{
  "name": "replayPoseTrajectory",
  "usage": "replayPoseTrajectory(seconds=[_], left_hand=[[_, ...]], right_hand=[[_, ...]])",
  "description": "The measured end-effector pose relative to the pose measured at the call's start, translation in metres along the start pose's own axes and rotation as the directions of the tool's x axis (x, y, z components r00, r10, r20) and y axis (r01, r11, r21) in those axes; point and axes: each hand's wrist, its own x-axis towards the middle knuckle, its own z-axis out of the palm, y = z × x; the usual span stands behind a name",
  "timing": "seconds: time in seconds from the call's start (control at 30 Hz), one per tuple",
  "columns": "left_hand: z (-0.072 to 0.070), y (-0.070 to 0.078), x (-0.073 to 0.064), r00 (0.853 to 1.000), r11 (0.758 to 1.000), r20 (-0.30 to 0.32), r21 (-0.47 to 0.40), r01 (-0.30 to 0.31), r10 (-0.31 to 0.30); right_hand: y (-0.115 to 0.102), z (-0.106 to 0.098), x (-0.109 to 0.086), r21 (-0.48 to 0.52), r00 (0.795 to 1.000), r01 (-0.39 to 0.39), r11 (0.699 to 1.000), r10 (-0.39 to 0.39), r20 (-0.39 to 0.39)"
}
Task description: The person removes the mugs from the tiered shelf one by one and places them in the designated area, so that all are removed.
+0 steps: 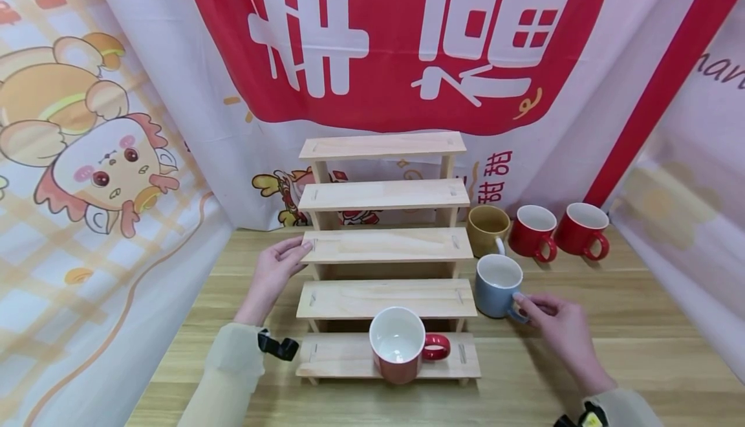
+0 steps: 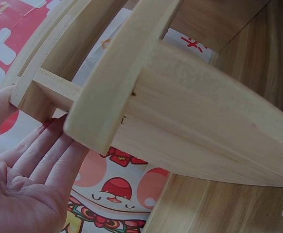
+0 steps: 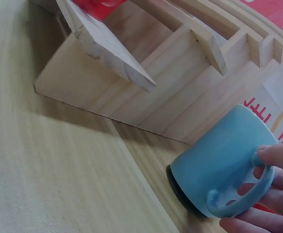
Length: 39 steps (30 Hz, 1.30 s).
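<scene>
A pale wooden stepped rack stands in the middle of the table. My left hand grips the left end of its middle step, thumb on top and fingers below, as the left wrist view also shows. On the right, my right hand pinches the handle of a light blue mug, which is upright beside the rack. The right wrist view shows the thumb on top of that mug's handle and fingers behind it. A red mug with a white inside sits on the lowest step, handle to the right.
Behind the blue mug stands a mustard mug with a pale handle. Two red mugs stand to its right along the back. A printed cloth hangs behind the rack, and patterned cloth closes off the left side.
</scene>
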Motion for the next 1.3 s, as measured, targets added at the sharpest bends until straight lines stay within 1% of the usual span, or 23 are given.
replayPoseTrajectory(seconds=[0.2, 0.4, 0.57, 0.67, 0.77, 0.83, 0.9, 1.0, 1.13, 1.23, 1.3], left_hand=[[-0.001, 0.000, 0.000, 1.000, 1.000, 0.001, -0.003, 0.000, 0.000], [-0.002, -0.001, 0.000, 1.000, 1.000, 0.009, -0.013, 0.012, -0.012], [-0.001, -0.002, 0.001, 1.000, 1.000, 0.004, -0.001, 0.000, 0.000], [-0.001, -0.001, 0.001, 1.000, 1.000, 0.004, -0.005, -0.005, 0.005], [-0.001, -0.002, 0.002, 1.000, 1.000, 0.008, -0.016, 0.001, -0.001], [-0.001, -0.002, 0.002, 1.000, 1.000, 0.011, -0.020, 0.004, -0.003], [-0.001, -0.001, 0.001, 1.000, 1.000, 0.010, -0.019, 0.006, -0.006], [-0.001, 0.000, 0.000, 1.000, 1.000, 0.009, -0.009, 0.008, -0.008], [-0.001, 0.000, 0.000, 1.000, 1.000, 0.006, -0.008, 0.006, -0.006], [-0.001, -0.001, 0.000, 1.000, 1.000, 0.002, -0.012, 0.005, -0.005], [-0.001, -0.001, 0.001, 1.000, 1.000, 0.000, -0.010, 0.005, -0.005]], right_hand=[[-0.007, 0.005, -0.007, 0.028, 0.998, -0.049, 0.998, 0.048, 0.032], [-0.014, 0.011, -0.012, 0.008, 0.998, -0.050, 0.999, 0.050, 0.048], [-0.013, 0.016, -0.014, 0.040, 0.996, -0.060, 0.997, 0.057, 0.069], [-0.011, 0.016, -0.014, 0.066, 0.994, -0.080, 0.995, 0.075, 0.085], [-0.011, 0.013, -0.013, 0.020, 0.994, -0.076, 0.997, 0.075, 0.082], [-0.013, 0.008, -0.013, -0.017, 0.995, -0.066, 0.998, 0.067, 0.075], [-0.017, 0.002, -0.011, -0.050, 0.998, -0.045, 0.998, 0.048, 0.050], [-0.025, -0.008, -0.009, -0.038, 1.000, -0.004, 0.999, 0.004, 0.002], [-0.041, -0.020, -0.008, -0.010, 0.997, 0.056, 0.998, -0.056, -0.057], [-0.053, -0.026, -0.009, -0.002, 0.993, 0.100, 0.995, -0.099, -0.071], [-0.061, -0.029, -0.010, 0.013, 0.989, 0.132, 0.991, -0.131, -0.063]])
